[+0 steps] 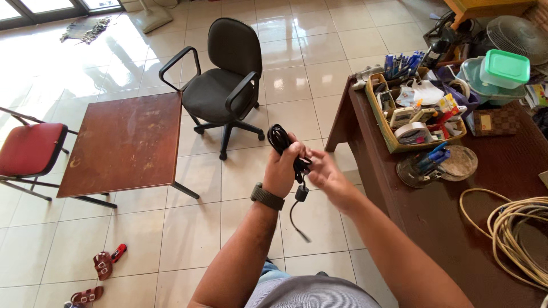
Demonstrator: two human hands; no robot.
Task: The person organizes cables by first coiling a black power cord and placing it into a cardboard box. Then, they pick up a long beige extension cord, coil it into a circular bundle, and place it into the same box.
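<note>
Head view: the left hand (282,171), with a watch (267,197) at the wrist, is clenched around a coiled black cable (281,138), held in the air over the tiled floor (171,228). The right hand (326,174) meets it, fingers pinching the cable just beside the left; a loose end with a small cylinder dangles below. A dark desk (434,222) stands right, an office chair (225,85) ahead.

I see my left hand (283,168) gripping a coiled black cable (281,140), its loose end hanging below, while my right hand (324,174) touches the cable beside it. A black office chair (225,80) stands on the tiled floor (297,74) behind, and a dark wooden desk (456,228) sits on the right.
</note>
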